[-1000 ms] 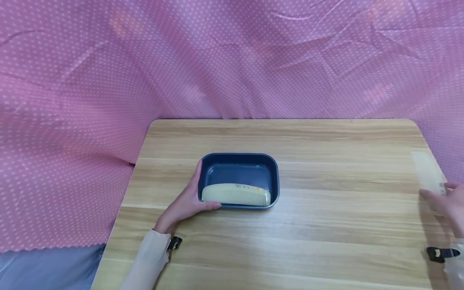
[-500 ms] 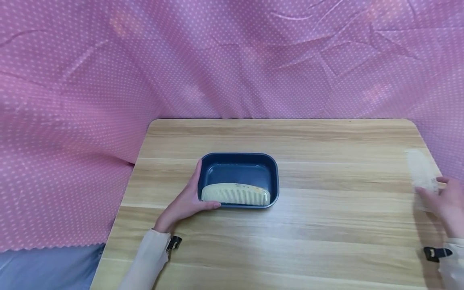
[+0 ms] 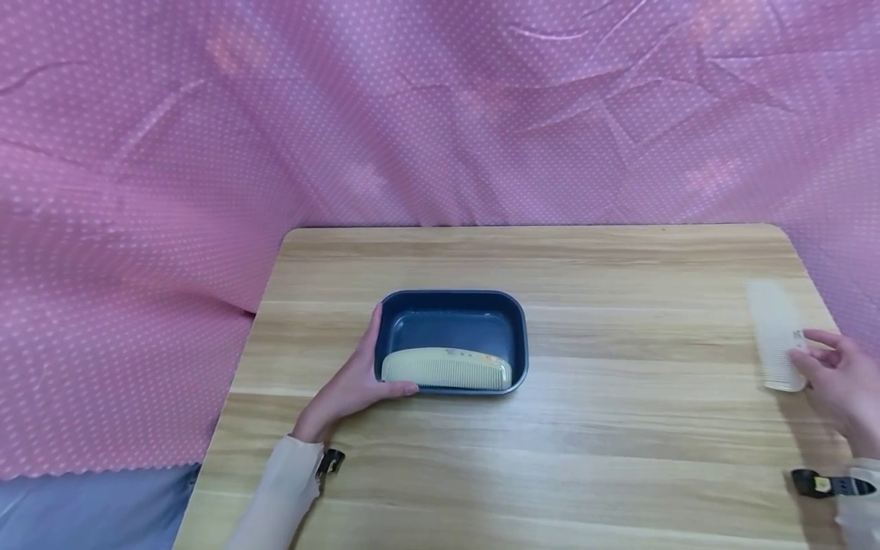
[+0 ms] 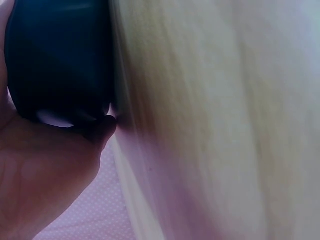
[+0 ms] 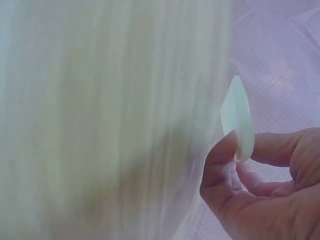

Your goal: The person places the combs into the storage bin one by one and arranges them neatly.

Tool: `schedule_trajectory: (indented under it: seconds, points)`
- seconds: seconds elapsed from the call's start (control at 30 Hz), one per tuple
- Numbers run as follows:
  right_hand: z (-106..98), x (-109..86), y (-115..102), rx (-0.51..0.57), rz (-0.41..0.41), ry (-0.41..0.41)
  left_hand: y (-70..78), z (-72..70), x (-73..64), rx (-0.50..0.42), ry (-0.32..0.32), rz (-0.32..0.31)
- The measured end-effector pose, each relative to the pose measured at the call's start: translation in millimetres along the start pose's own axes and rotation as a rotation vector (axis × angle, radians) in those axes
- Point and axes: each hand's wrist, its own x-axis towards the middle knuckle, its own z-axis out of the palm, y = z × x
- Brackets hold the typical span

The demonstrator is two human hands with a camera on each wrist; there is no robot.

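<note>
A dark blue rectangular tray [image 3: 454, 325] sits on the wooden table, left of its middle. My left hand [image 3: 347, 389] grips the tray's left end, thumb along the front rim and fingers against the side. Inside, along the front wall, lies a pale cream comb [image 3: 447, 370] with its teeth toward me. Over at the table's right side, my right hand [image 3: 840, 386] pinches a second pale comb [image 3: 777, 336] between thumb and fingers by its back edge, teeth facing left. The right wrist view shows this comb [image 5: 238, 117] edge-on between the fingertips.
The wood-grain table [image 3: 619, 428] has rounded far corners. A pink dotted cloth [image 3: 440, 114] hangs behind it and along both sides. Blue-grey fabric [image 3: 89, 508] shows at the lower left. Each wrist wears a dark strap.
My right hand has moved left from the table's right edge, carrying the pinched comb with it. The left hand, the tray and the comb inside it have stayed put.
</note>
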Motion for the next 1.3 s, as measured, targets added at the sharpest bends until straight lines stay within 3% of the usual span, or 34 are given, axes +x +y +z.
schedule_trajectory:
  seconds: [0.07,0.4,0.63,0.9,1.03,1.13,1.3]
  points:
    - [4.2,-1.2,-1.9,0.058,0.0,-0.002,-0.7,-0.2,-0.6,0.0,0.0,0.001]
    - [29.6,-5.9,-5.1,0.102,0.005,-0.015,-0.2,-0.3,-0.8,0.002,-0.001,-0.008]
    - [51.3,-10.1,-20.1,0.133,-0.052,-0.003,0.5,-1.2,-1.1,-0.003,0.0,0.001]
    - [70.3,-10.7,-32.2,0.396,-0.066,-0.034,0.1,0.2,-0.3,-0.008,-0.004,-0.006]
    - [80.1,-9.9,-38.7,0.426,-0.065,-0.069,1.1,0.2,-1.0,-0.033,-0.01,-0.012]
    - [88.5,-7.9,-45.1,0.386,-0.064,-0.075,3.0,-0.7,-1.8,-0.048,-0.011,-0.021]
    - [104.7,-2.8,-57.1,0.445,-0.066,-0.111,5.1,-2.5,-1.8,-0.047,-0.006,-0.03]
